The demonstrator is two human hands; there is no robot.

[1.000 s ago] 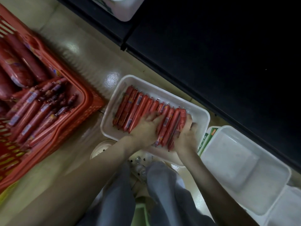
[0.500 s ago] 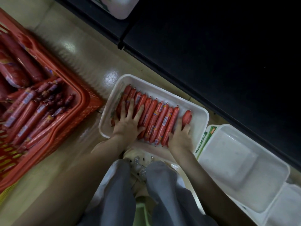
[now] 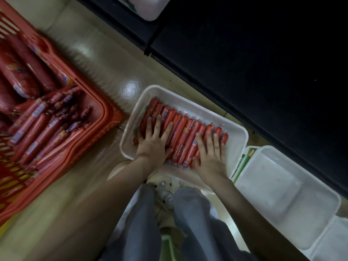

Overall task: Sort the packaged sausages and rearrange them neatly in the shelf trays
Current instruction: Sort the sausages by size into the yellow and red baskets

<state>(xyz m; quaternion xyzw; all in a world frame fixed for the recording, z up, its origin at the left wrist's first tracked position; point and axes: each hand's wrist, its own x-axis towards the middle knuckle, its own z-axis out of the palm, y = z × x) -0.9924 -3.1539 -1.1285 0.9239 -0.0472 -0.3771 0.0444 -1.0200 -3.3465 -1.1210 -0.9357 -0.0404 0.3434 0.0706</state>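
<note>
Spreading fingers (image 3: 157,125) straight and flat across the sausages (image 3: 180,136) side by side in the white tray (image 3: 235,142), with left hand (image 3: 152,144) and right hand (image 3: 211,155) alike, gripping nothing, only pressing. Moving outward from a second ago's huddle at the row's middle and evening it out; likely finishing this tray, with more waiting in the red basket (image 3: 105,112).

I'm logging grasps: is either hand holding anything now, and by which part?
Nothing is held. The left hand and right hand lie flat, fingers straight, on top of the sausages in the white tray; no grip.
</note>
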